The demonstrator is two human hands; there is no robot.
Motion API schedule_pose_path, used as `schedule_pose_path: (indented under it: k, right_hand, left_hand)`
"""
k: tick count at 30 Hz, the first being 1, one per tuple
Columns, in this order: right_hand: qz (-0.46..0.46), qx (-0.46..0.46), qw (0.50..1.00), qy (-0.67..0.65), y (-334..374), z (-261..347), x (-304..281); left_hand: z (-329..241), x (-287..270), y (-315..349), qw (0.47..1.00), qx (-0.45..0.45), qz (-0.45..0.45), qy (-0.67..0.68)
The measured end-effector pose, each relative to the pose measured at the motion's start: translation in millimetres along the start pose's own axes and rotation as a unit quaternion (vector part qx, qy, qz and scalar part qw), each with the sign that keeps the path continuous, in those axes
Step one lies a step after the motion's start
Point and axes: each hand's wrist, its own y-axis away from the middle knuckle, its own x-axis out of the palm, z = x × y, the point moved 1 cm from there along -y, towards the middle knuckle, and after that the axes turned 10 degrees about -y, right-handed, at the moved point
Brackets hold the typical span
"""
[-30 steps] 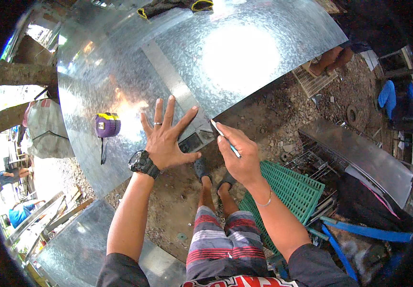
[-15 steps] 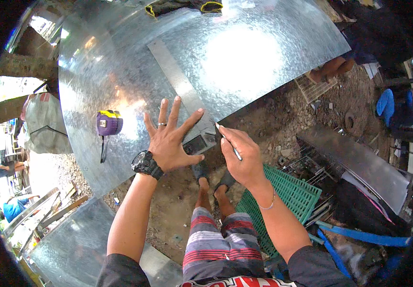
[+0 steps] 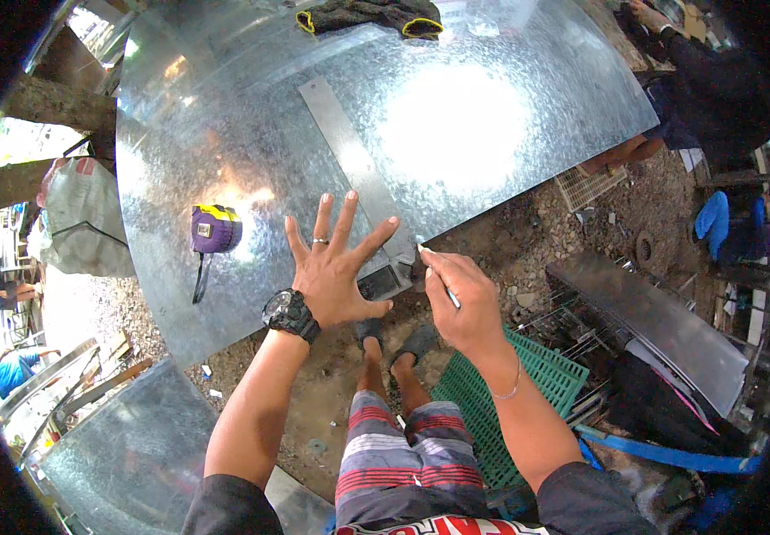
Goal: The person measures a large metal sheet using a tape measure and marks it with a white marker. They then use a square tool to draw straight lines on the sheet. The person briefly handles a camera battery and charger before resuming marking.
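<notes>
A shiny metal sheet (image 3: 224, 152) lies before me with a steel square (image 3: 349, 152) across it. The square's stock, with a dark window, sits along the sheet's near edge. My left hand (image 3: 340, 272) is spread flat over the square's lower end, its fingers apart; how much of the palm touches is hidden. In my right hand (image 3: 463, 308) a slim pen (image 3: 452, 298) is pinched, its pale tip beside the square's blade close to the sheet's edge. A purple and yellow tape measure (image 3: 216, 228) rests on the sheet to the left, its black strap hanging down.
Dark gloves with yellow cuffs (image 3: 371, 16) lie at the sheet's far side. A green plastic grate (image 3: 527, 392) is below right, near a loose metal panel (image 3: 652, 321) and blue pipe (image 3: 670, 453). Another person in dark clothing (image 3: 715, 80) is at upper right.
The whole view has shifted slightly, moving the sheet and tools rightward in the picture. Both hands stay at the square's lower end. The other person's hand now shows at upper right.
</notes>
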Motion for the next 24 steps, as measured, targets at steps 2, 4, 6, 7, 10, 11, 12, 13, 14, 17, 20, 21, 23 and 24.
schedule_pose_path:
  k: [2, 4, 6, 7, 10, 11, 12, 13, 14, 17, 20, 21, 23, 24]
  right_hand:
    - [0.009, -0.006, 1.0, 0.011, 0.5, 0.6, 0.5]
    - [0.012, -0.006, 1.0, 0.009, 2.0, 0.0, 0.4]
    - [0.008, -0.002, 1.0, -0.006, 5.1, -2.9, -0.1]
    - [0.006, 0.006, 1.0, -0.024, 7.2, -3.7, 0.2]
    - [-0.001, 0.022, 0.998, -0.065, 13.1, -6.1, 0.4]
    - [-0.001, 0.023, 0.997, -0.07, 14.4, -7.1, 0.1]
    - [-0.002, 0.024, 0.997, -0.075, 15.5, -8.2, 0.1]
    - [-0.004, 0.018, 0.997, -0.076, 15.8, -9.0, 0.1]
    - [-0.006, 0.013, 0.997, -0.077, 16.3, -9.8, 0.1]
    - [-0.011, 0.017, 0.996, -0.081, 17.5, -11.0, 0.2]
    - [-0.012, 0.021, 0.996, -0.087, 17.1, -11.3, -0.1]
    - [-0.013, 0.021, 0.996, -0.089, 16.7, -11.2, -0.4]
    - [-0.011, 0.021, 0.996, -0.088, 15.6, -10.3, -0.8]
    - [-0.01, 0.022, 0.996, -0.088, 14.9, -10.5, -1.1]
  left_hand:
    - [0.3, 0.4, 0.1, 1.0, 0.001, 0.001, 0.002]
    - [-0.1, 0.5, -0.2, 1.0, 0.003, 0.005, 0.002]
    - [-0.4, -0.1, -0.8, 1.0, 0.005, 0.005, 0.006]
    - [-0.2, -0.7, -1.0, 1.0, 0.006, 0.006, 0.007]
    - [-0.3, -1.6, -1.0, 1.0, 0.005, 0.016, 0.01]
    - [-0.5, -1.7, -0.9, 1.0, 0.005, 0.014, 0.011]
    - [-0.8, -1.7, -0.6, 1.0, 0.005, 0.012, 0.012]
    - [-1.0, -2.5, -0.6, 1.0, 0.005, 0.009, 0.013]
    - [-1.2, -3.1, -0.5, 1.0, 0.003, 0.011, 0.013]
    - [-2.1, -3.3, -0.5, 1.0, 0.0, 0.015, 0.013]
    - [-2.1, -3.6, -0.8, 1.0, -0.001, 0.014, 0.012]
    - [-2.0, -3.5, -1.1, 1.0, -0.001, 0.014, 0.013]
    - [-1.7, -3.8, -1.3, 1.0, -0.001, 0.015, 0.014]
    - [-1.6, -4.3, -1.4, 1.0, 0.0, 0.016, 0.014]
